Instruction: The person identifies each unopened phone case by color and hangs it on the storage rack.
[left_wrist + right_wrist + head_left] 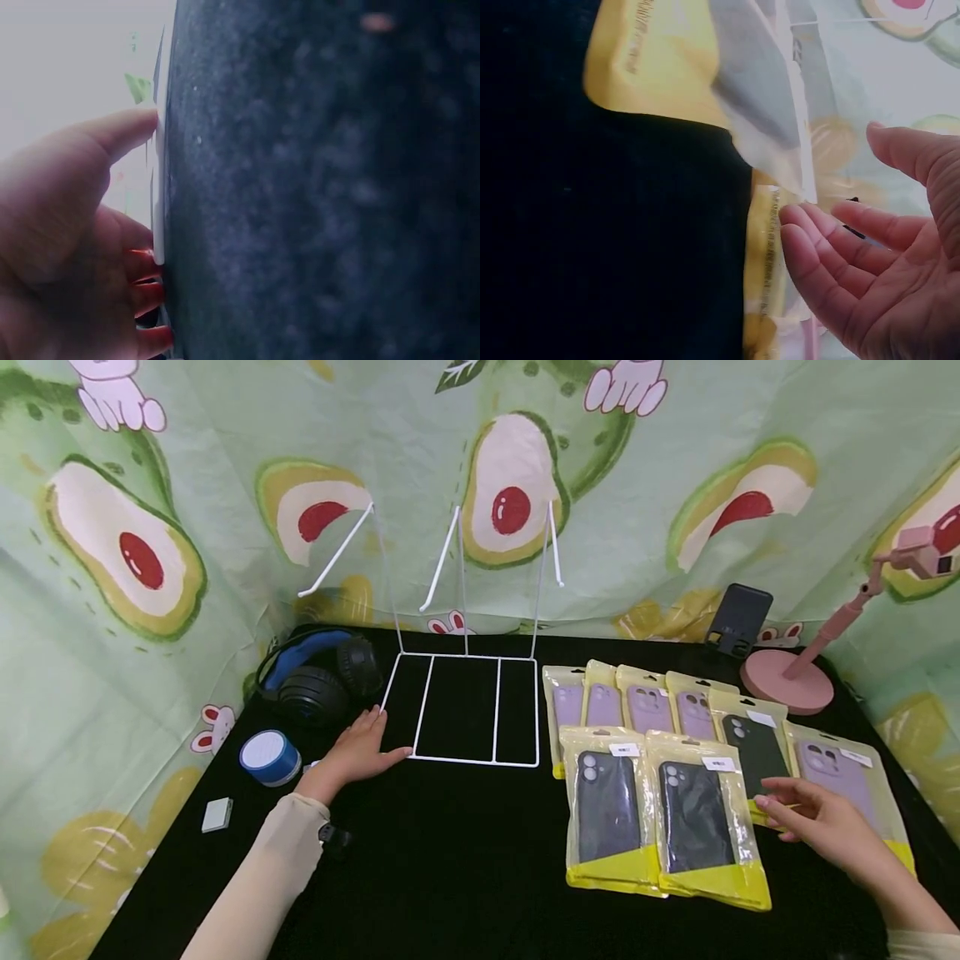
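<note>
My left hand (358, 753) lies flat on the black tabletop, its straight fingers touching the front left corner of a white wire rack (465, 758). In the left wrist view the hand (105, 225) has thumb and fingertips against the white wire (158, 187). My right hand (813, 817) hovers with relaxed fingers over packaged phone cases, nearest a dark green one (753, 745). In the right wrist view its fingertips (799, 225) touch a packet's yellow edge (765, 255), thumb apart. Two dark cases (607, 806) (701, 818) lie in front, and purple ones (637, 706) behind.
Black and blue headphones (318, 681), a blue round speaker (270, 757) and a small white box (217, 814) sit at the left. A pink stand (787, 689) with a black holder (738, 618) stands at the back right. Avocado-print cloth walls surround the table.
</note>
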{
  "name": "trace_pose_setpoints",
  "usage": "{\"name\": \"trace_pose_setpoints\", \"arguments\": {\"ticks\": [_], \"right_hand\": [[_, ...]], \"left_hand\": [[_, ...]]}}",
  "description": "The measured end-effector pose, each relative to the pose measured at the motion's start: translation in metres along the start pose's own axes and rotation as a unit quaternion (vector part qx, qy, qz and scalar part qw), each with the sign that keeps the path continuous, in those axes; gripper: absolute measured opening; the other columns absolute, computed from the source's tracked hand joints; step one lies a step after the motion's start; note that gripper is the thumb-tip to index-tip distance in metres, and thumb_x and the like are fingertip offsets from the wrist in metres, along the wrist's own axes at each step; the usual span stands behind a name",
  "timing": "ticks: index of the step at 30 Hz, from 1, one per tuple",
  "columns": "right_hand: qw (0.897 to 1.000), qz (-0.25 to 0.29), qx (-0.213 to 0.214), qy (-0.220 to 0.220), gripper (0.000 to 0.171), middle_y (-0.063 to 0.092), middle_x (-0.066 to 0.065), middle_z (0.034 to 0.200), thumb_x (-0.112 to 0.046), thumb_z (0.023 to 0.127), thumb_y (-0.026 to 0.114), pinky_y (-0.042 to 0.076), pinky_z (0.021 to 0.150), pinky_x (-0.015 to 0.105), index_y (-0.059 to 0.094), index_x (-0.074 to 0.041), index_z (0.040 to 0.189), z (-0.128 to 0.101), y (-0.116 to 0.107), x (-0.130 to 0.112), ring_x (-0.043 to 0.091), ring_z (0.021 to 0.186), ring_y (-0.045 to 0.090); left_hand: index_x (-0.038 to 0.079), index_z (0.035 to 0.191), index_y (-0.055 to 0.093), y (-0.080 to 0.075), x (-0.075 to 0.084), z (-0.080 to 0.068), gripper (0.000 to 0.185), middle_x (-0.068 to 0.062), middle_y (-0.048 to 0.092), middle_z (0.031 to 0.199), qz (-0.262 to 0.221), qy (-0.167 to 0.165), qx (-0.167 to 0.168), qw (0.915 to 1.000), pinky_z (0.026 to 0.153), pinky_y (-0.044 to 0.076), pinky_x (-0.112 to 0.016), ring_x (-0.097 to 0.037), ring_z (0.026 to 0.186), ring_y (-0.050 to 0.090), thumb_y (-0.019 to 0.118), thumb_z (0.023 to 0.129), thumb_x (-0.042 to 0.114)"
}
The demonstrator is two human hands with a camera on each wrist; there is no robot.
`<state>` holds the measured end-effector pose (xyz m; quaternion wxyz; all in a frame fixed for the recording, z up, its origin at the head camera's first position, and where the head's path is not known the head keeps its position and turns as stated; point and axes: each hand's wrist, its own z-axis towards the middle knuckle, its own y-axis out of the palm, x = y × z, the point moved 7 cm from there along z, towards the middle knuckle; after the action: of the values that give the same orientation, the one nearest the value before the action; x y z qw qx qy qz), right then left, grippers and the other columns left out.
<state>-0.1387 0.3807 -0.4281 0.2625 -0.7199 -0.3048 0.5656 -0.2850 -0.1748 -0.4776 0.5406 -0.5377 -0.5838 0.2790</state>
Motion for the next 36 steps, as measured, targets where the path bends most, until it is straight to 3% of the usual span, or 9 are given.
{"name": "trace_pose_setpoints", "arguments": {"ticks": [9,17,20,23,27,32,36], "right_hand": [[0.995,0.044,-0.057,0.071,0.066,0.065,0.023,0.098,-0.033,0.096,0.055,0.056,0.063,0.034,0.033,0.017,0.132,-0.003,0.02,0.013,0.021,0.078,0.065],[0.988,0.121,-0.07,0.061,0.069,0.066,0.014,0.093,-0.022,0.094,0.06,0.056,0.066,0.037,0.018,0.011,0.138,-0.003,0.03,0.013,0.019,0.077,0.065],[0.985,0.148,-0.07,0.061,0.063,0.063,0.01,0.088,-0.019,0.092,0.063,0.056,0.066,0.036,0.025,0.008,0.134,-0.004,0.032,0.014,0.018,0.074,0.063],[0.982,0.167,-0.076,0.053,0.046,0.059,0.007,0.085,-0.016,0.092,0.062,0.056,0.065,0.035,0.039,0.009,0.124,-0.004,0.036,0.014,0.016,0.072,0.061],[0.982,0.165,-0.085,0.035,0.028,0.06,0.001,0.086,-0.012,0.095,0.057,0.054,0.064,0.032,0.053,0.012,0.11,-0.004,0.04,0.013,0.012,0.072,0.059],[0.989,0.145,-0.038,-0.018,0.02,0.058,-0.008,0.081,-0.01,0.096,0.054,0.047,0.058,0.026,0.061,0.008,0.102,-0.003,0.036,0.005,0.008,0.066,0.052],[0.986,0.156,0.017,-0.064,0.012,0.06,-0.017,0.085,-0.006,0.095,0.055,0.047,0.056,0.023,0.066,-0.001,0.095,-0.002,0.028,-0.004,0.004,0.069,0.053]], "left_hand": [[-0.009,0.146,0.019,0.002,0.001,-0.002,0.089,-0.027,0.01,0.154,-0.012,0.012,0.002,0.9999,0.111,0.011,-0.06,-0.042,0.141,0.008,0.052,0.091,0.052],[-0.008,0.147,0.018,0.003,0.001,-0.002,0.089,-0.026,0.009,0.154,-0.011,0.009,0.001,0.9999,0.111,0.011,-0.06,-0.042,0.142,0.008,0.052,0.091,0.052],[-0.008,0.147,0.018,0.003,0.002,-0.001,0.089,-0.026,0.009,0.155,-0.011,0.009,-0.002,0.9999,0.111,0.011,-0.059,-0.041,0.142,0.008,0.053,0.091,0.052],[-0.008,0.147,0.019,0.003,0.002,0.0,0.089,-0.026,0.009,0.154,-0.008,0.011,-0.005,0.9999,0.111,0.011,-0.06,-0.042,0.142,0.008,0.052,0.091,0.053],[-0.007,0.147,0.018,0.003,0.002,0.001,0.089,-0.025,0.008,0.155,-0.009,0.005,-0.013,0.9999,0.111,0.01,-0.059,-0.041,0.142,0.007,0.052,0.091,0.054],[-0.007,0.148,0.017,0.002,0.0,0.001,0.09,-0.025,0.007,0.155,-0.01,-0.001,-0.016,0.9998,0.112,0.009,-0.058,-0.041,0.142,0.006,0.052,0.091,0.054],[-0.007,0.147,0.017,-0.001,0.0,0.0,0.09,-0.026,0.008,0.155,-0.01,-0.002,-0.013,0.9999,0.112,0.009,-0.058,-0.041,0.142,0.006,0.052,0.091,0.053]]}}
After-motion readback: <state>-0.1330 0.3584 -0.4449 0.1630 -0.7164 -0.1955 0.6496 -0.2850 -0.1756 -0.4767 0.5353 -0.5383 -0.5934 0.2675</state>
